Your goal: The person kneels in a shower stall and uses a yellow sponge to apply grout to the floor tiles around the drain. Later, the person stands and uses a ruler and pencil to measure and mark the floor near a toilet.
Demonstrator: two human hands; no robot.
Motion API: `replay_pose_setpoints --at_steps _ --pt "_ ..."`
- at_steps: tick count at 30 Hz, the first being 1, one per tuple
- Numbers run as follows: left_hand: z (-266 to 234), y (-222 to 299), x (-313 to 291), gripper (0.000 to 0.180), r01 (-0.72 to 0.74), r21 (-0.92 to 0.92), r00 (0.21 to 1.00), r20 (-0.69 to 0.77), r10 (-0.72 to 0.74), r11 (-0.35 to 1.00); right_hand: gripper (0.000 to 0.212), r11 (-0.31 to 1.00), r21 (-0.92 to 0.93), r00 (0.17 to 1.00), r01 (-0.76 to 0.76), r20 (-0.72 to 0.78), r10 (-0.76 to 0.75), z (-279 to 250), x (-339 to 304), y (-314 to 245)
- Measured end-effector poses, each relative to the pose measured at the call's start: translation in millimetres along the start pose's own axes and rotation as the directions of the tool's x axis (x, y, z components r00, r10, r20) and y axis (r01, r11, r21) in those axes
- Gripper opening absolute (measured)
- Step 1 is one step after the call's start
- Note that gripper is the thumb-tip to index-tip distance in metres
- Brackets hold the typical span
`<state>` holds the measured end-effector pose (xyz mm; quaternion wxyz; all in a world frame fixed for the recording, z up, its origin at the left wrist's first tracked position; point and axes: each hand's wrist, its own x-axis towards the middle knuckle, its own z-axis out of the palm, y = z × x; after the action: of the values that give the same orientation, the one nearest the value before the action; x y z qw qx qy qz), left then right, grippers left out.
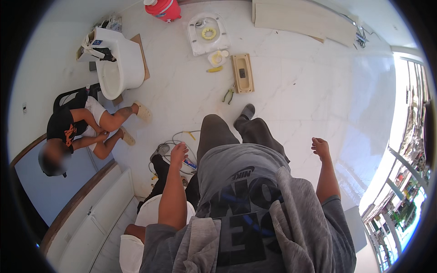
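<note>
My left hand hangs beside my left thigh, above hoses and cables on the floor, fingers loosely bent and nothing visible in it. Out to the right, my right hand hangs over the white floor, its fingers apart and loosely curled, holding nothing. Neither hand touches any object. Ahead of my feet lie green-handled pliers, a beige rectangular tray-like piece with a dark patch inside, and a yellow tool. Farther off is a white moulded piece with a yellow ring on it.
A white toilet stands at far left, with a seated person nearby. Another person in a white shirt is close at my left. A red cooler and flat beige panels lie at the back. A bright opening is at right.
</note>
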<state>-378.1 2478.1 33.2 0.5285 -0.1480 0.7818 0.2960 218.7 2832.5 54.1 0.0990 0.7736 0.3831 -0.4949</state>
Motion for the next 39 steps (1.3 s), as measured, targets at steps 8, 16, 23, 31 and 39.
replay_pose_setpoints --at_steps 8,16,23,31,39 --pt "-19 -28 -6 0.059 0.115 0.017 0.993 -0.006 -0.115 0.993 0.05 0.958 0.035 0.959 0.283 -0.03 -0.282 11 -11 -105" --pt "-69 -10 18 0.057 -0.015 -0.173 0.999 -0.049 0.007 0.985 0.046 0.984 -0.174 0.999 0.039 0.013 -0.037 59 4 -147" --pt "-150 -36 61 0.05 0.17 -0.214 0.985 0.007 -0.173 0.962 0.046 0.95 -0.252 0.98 0.186 0.121 -0.16 185 -20 -317" --pt "-274 30 122 0.045 0.117 -0.208 0.983 -0.117 -0.143 0.971 0.054 0.748 -0.232 0.78 0.622 0.262 -0.568 354 -98 -545" --pt "-337 320 163 0.05 -0.452 -0.045 0.884 -0.158 0.441 0.891 0.056 0.894 0.448 0.525 -0.028 0.767 -0.368 390 -107 -692"
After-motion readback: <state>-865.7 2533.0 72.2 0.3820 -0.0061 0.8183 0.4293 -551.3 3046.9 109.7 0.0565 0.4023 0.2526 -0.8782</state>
